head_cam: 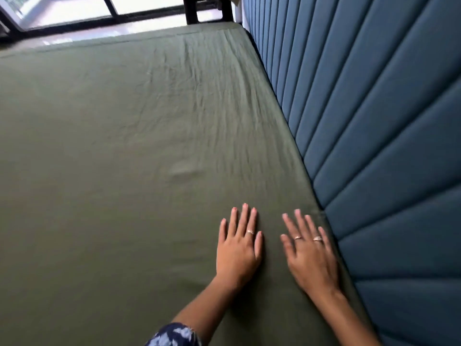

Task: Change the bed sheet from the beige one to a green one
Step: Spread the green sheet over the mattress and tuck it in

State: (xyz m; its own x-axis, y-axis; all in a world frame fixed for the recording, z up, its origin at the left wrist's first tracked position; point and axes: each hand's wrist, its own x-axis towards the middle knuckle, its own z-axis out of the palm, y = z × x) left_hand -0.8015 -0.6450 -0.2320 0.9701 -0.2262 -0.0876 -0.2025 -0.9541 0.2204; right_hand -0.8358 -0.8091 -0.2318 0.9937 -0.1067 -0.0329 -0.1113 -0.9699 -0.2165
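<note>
Fig.: green sheet (129, 136) spread over the whole bed, right edge meeting the blue headboard (374, 108). My left hand (238, 248) and right hand (310, 253) lie flat, fingers spread, side by side at near right, gripping nothing. Fabric looks thin, soft, light; creases mid-bed. I'd pinch edges/corners to tension. No beige sheet visible.

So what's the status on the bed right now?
Left hand and right hand open, flat on the green sheet. Sheet covers the mattress, creases near the blue headboard. No beige showing. Nothing in the way.
</note>
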